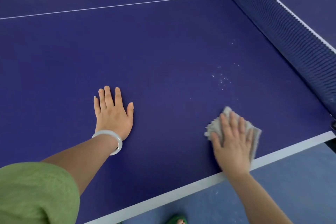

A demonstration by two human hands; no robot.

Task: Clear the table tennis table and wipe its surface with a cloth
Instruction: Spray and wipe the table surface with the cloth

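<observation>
Two hands: flat on the blue worktop (163, 51).
Left hand (112, 112): fingers straight, grasping nothing.
Right hand (234, 143): released, straight fingers pressing the cloth (226, 112) down.
Cloth: near the worktop's white edge, by the net (283, 23).

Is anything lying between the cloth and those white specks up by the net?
Nothing visible. The right hand presses the cloth flat, and only bare blue table lies between it and the specks. The left hand rests flat well to the left, and the net stands beyond the specks.
</observation>
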